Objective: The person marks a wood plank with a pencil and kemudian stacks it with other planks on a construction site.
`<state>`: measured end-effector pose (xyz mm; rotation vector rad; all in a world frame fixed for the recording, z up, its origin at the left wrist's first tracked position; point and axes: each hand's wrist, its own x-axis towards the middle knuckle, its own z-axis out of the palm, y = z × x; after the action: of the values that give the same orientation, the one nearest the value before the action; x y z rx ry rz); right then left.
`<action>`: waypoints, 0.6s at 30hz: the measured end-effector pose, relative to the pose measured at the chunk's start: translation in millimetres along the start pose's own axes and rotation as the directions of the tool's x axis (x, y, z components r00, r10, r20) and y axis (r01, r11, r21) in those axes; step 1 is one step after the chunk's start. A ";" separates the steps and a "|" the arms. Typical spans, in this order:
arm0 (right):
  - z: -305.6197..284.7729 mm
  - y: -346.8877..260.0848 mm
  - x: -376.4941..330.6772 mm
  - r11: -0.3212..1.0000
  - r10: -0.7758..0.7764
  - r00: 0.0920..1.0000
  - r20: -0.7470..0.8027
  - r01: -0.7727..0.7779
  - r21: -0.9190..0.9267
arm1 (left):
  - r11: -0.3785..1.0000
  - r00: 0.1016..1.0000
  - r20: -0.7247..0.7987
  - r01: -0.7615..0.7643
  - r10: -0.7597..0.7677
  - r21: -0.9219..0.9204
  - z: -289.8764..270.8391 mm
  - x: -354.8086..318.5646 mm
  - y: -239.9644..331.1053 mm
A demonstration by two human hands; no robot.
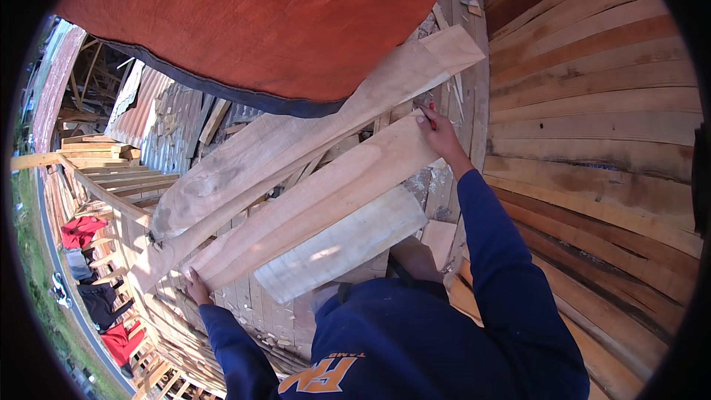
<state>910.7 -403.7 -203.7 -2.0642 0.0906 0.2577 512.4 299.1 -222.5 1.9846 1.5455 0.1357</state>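
A long, pale brown wooden plank (318,207) lies slantwise in front of me between my two hands. My left hand (198,289) grips its lower left end, with the thumb at the edge and the other fingers mostly hidden. At the upper right end my right hand (439,137) closes round the board's corner. A slim red pencil-like stick (432,107) pokes out from the fingers of that hand. Beyond this board lies a longer wooden plank (252,159), partly covered by hanging red cloth. A shorter, whitish board (344,244) rests on my near side.
Red cloth (259,22) with a dark hem blocks the upper view. A curved planked wall (592,141) rises at the right. Wooden ribs (126,178), hanging clothes (104,304) and corrugated sheets (152,126) are at the left. Shavings litter the slatted floor (274,318).
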 end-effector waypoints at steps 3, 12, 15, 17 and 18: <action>-0.4 -3.7 -1.5 1.000 -0.012 1.000 0.006 0.012 0.004 | 0.999 0.999 -0.018 0.028 -0.028 0.023 -1.9 6.5 -3.5; 5.7 -27.9 -7.4 0.995 0.078 0.993 0.083 -0.084 0.061 | 0.998 0.997 -0.045 -0.058 0.059 0.013 -8.4 -1.4 -1.9; 6.6 -20.6 -8.1 0.999 0.043 0.998 0.048 -0.043 0.008 | 0.992 0.998 0.059 -0.001 0.009 -0.126 -7.7 -0.6 2.0; 7.0 -19.0 -6.9 0.999 0.052 0.998 0.039 -0.052 -0.003 | 0.996 0.997 0.004 -0.074 0.074 -0.045 -9.6 8.6 -11.4; 7.1 -22.9 -7.7 0.997 0.077 0.996 0.046 -0.078 0.017 | 0.994 0.994 -0.022 -0.107 0.107 -0.005 -9.9 12.9 -18.4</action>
<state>906.1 -386.7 -185.8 -2.0374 0.1446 0.3499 496.6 317.2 -227.6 2.0676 1.4504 0.2057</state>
